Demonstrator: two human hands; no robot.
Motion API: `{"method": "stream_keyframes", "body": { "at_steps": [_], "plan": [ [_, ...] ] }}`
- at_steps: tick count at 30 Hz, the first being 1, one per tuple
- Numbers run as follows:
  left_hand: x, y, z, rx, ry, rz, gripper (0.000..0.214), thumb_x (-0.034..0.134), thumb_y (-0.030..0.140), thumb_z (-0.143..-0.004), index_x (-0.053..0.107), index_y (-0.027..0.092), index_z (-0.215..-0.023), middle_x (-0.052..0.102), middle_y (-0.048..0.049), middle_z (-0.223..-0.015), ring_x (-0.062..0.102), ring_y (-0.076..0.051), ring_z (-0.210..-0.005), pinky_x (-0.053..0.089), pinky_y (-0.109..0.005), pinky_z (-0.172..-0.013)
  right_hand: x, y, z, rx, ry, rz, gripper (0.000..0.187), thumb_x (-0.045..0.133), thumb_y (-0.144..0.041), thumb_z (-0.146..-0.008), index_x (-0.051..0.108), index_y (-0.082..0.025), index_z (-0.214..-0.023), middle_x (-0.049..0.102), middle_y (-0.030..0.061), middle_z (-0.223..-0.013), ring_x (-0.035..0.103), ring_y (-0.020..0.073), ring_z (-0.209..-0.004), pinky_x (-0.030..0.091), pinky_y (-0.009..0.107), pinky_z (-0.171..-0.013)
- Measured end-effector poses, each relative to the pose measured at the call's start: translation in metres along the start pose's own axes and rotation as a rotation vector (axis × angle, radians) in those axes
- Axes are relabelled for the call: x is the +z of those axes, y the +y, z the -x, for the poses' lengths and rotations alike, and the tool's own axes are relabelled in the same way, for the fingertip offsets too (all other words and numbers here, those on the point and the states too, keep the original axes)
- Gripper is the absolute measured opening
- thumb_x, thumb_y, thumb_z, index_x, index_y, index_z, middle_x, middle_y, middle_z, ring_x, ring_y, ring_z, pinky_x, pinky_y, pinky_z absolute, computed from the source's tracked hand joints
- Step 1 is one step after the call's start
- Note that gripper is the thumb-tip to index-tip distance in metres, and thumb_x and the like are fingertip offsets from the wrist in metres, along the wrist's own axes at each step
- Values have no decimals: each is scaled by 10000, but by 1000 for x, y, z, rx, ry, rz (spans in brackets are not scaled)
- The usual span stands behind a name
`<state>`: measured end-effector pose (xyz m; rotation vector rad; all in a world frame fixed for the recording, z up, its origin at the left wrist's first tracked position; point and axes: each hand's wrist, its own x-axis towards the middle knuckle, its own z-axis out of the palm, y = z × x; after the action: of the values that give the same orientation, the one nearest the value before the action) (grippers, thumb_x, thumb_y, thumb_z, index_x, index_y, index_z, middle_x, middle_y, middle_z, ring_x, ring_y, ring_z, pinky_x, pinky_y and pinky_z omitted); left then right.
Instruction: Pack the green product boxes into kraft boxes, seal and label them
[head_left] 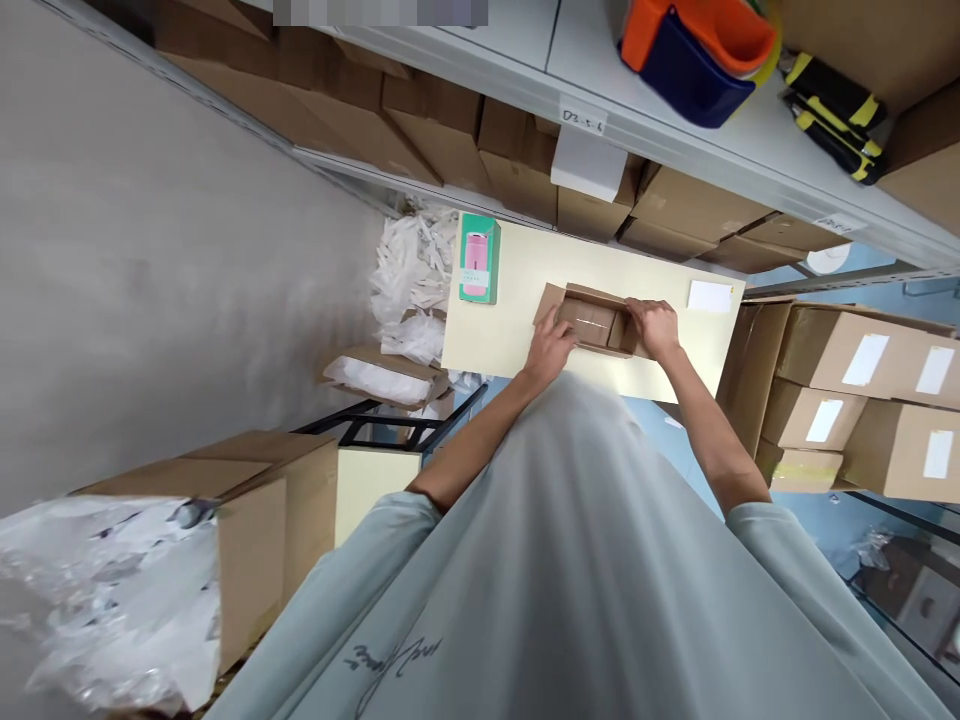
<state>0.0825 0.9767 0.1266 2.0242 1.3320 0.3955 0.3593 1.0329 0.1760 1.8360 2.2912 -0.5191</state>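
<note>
A small brown cardboard box (592, 320) with its flaps up lies on a pale yellow table (517, 330). My left hand (550, 350) presses on the box's left flap, fingers curled over its edge. At the right end of the box, my right hand (654, 326) grips the flap with bent fingers. A green carton (479, 258) picturing a pink bottle lies on the table to the left of the box. On the table's far right corner rests a white slip of paper (709, 296).
Shelving above holds brown cartons (442, 135), an orange and blue tape dispenser (694, 50) and black-yellow tools (832, 110). Labelled cartons (862, 400) are stacked at right. White plastic bags (412, 270) pile left of the table; an open carton (262, 520) with plastic film stands at lower left.
</note>
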Motion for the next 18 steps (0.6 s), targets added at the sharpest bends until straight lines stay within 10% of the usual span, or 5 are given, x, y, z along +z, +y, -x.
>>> {"method": "stream_keyframes", "body": {
  "at_steps": [5,10,14,18],
  "plan": [
    [-18,2,2,22,31,113,311,811,223,-964,825,225,-1275,682,-177,-1538,433,-411,-1674,421,-624,-1354,1,10,19,23,222,-136,551,548,-503,-1128,677,-170,-1548,637,167,-1671,559,348,-1555,422,535,-1297],
    [-37,-13,2,-298,273,279,730,772,443,-1020,541,150,-1648,525,-252,-1721,409,-421,-1681,371,-581,-1371,16,-5,77,519,512,-444,1049,695,-834,-920,534,-87,-1639,571,282,-1679,500,422,-1610,393,638,-1345],
    [-37,-28,-15,-575,131,538,495,745,434,-1014,697,156,-1421,774,-212,-1402,725,-374,-1339,547,-464,-1155,35,-30,101,684,374,-934,914,694,-897,-842,687,-171,-1397,727,221,-1483,670,355,-1428,561,529,-1200],
    [-33,-23,-22,-530,176,642,192,658,363,-1030,707,220,-913,787,-72,-934,735,-252,-954,541,-333,-914,43,-36,93,743,274,-1192,751,702,-947,-768,653,-242,-1021,779,79,-1044,760,229,-1027,634,339,-851]
  ]
}}
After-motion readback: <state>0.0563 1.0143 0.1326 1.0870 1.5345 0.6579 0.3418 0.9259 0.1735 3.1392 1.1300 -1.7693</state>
